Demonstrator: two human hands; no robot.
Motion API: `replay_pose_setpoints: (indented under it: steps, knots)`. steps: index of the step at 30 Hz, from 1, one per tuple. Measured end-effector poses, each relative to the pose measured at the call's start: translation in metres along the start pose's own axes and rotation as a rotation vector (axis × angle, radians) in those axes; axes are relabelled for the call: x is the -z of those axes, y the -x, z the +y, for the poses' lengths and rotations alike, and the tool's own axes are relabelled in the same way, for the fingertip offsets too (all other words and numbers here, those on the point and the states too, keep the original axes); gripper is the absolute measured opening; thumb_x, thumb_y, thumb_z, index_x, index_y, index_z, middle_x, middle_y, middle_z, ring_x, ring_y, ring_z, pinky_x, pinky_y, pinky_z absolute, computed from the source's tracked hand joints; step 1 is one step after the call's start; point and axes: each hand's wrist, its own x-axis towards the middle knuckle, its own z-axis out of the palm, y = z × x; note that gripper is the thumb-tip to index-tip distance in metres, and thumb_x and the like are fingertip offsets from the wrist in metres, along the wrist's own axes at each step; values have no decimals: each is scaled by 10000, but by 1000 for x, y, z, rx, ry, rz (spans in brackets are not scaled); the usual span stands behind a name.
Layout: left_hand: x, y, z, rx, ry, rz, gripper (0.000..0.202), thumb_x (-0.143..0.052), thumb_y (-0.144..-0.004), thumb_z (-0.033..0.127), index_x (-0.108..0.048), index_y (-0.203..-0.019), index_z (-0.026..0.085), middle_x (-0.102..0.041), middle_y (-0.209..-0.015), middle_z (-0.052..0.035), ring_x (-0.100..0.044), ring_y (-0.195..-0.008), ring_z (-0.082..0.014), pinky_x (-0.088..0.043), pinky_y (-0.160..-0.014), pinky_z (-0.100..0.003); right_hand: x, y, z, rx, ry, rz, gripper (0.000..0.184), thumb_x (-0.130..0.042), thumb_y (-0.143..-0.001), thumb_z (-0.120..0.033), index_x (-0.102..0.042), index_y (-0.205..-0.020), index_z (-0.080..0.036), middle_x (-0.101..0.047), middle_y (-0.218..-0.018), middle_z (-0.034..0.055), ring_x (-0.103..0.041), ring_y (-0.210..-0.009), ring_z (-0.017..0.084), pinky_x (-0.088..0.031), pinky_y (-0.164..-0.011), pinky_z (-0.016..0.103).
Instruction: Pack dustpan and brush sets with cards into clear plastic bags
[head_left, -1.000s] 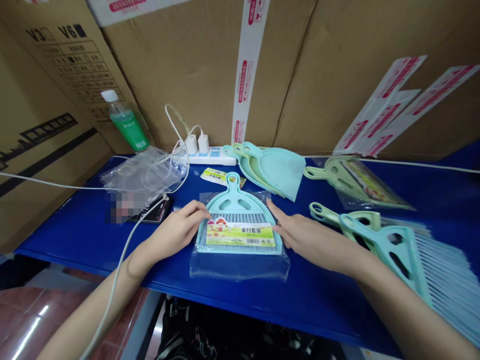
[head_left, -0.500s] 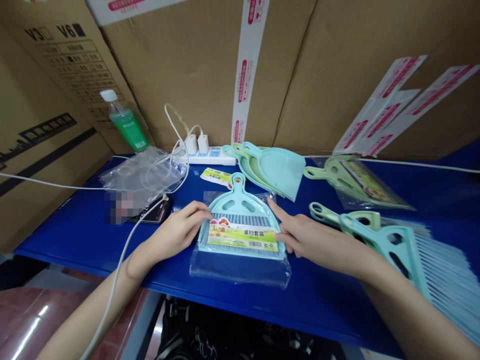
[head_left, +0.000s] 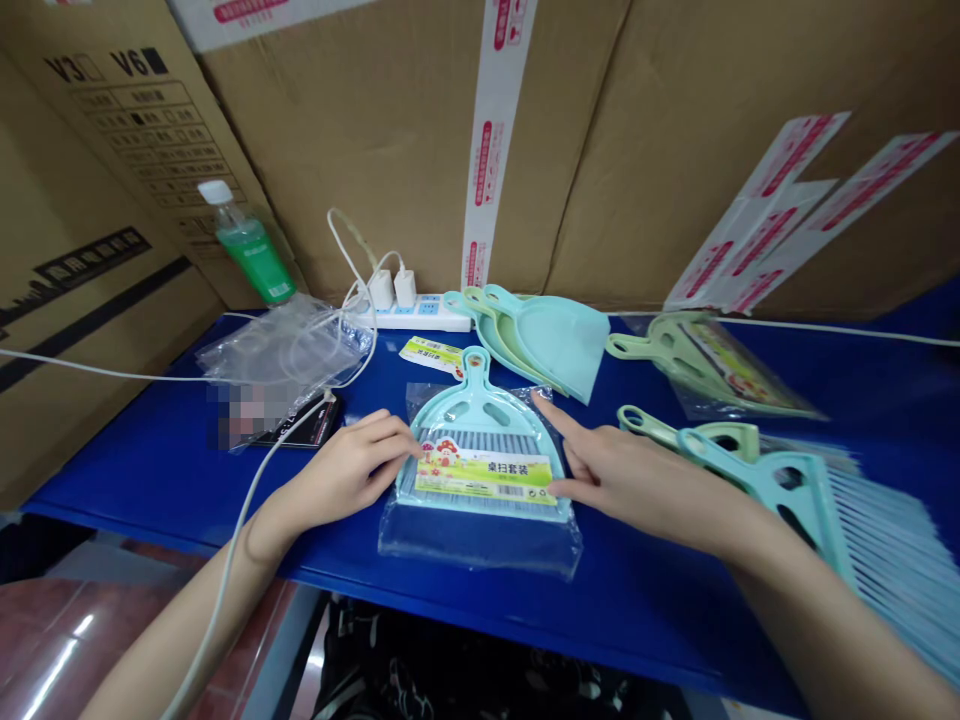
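Note:
A light blue dustpan-and-brush set (head_left: pixel 480 420) with a green and yellow label card lies in a clear bag on the blue table (head_left: pixel 150 470), straight in front of me. My left hand (head_left: pixel 341 475) has its fingers curled, with the tips pinched on the pack's left edge. My right hand (head_left: pixel 630 475) lies at the pack's right edge. Its index finger is stretched along the dustpan's side and its thumb touches the lower right corner.
Several bare dustpans (head_left: pixel 547 340) are stacked behind the pack. A bagged green set (head_left: pixel 712 365) and loose brushes (head_left: pixel 787 480) lie at the right. A power strip (head_left: pixel 409 315), a green bottle (head_left: pixel 247 245), empty bags (head_left: pixel 285 350), a cabled phone (head_left: pixel 300 425) and a loose label (head_left: pixel 431 352) are at the left. Cartons wall the back.
The pack has turned slightly and slid a little away from me. My right hand went from lying flat to index stretched with the other fingers curled. My left hand stayed at the left edge.

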Motion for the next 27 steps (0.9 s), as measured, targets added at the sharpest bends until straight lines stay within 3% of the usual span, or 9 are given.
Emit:
replay_pose_setpoints:
  steps: [6, 15, 23, 27]
  knots:
    - [1, 1, 1, 6, 120, -54, 194, -472, -929, 100, -643, -957, 186, -660, -891, -46, -592, -825, -149, -484, -751, -270, -6, -2, 3, 81, -28, 48, 834, -538, -809, -264, -169, -1538, -96, -453, -534, -62, -438, -452, 152, -333, -485, 260]
    - [3, 1, 6, 30, 216, -122, 201, -465, -917, 122, -652, -959, 185, -668, -897, -57, -616, -835, -158, -503, -765, -285, -7, -1, 4, 120, -46, 53, 843, -525, -796, -257, -157, -1541, -113, -508, -566, -45, -456, -457, 156, -359, -498, 267]
    - [6, 0, 9, 1, 277, -160, 196, -478, -886, 106, -655, -928, 179, -670, -877, -57, -617, -827, -157, -504, -751, -275, -2, 0, -3, 61, -3, -16, 905, -577, -777, -258, -125, -1546, -102, -568, -637, -8, -527, -537, 187, -398, -536, 281]
    - [8, 0, 9, 24, 277, -208, 153, -528, -870, 140, -660, -932, 184, -671, -889, -57, -611, -837, -168, -497, -811, -309, -2, -1, -3, 56, -10, -12, 924, -602, -763, -260, -133, -1548, -134, -586, -638, -7, -550, -558, 195, -410, -568, 287]
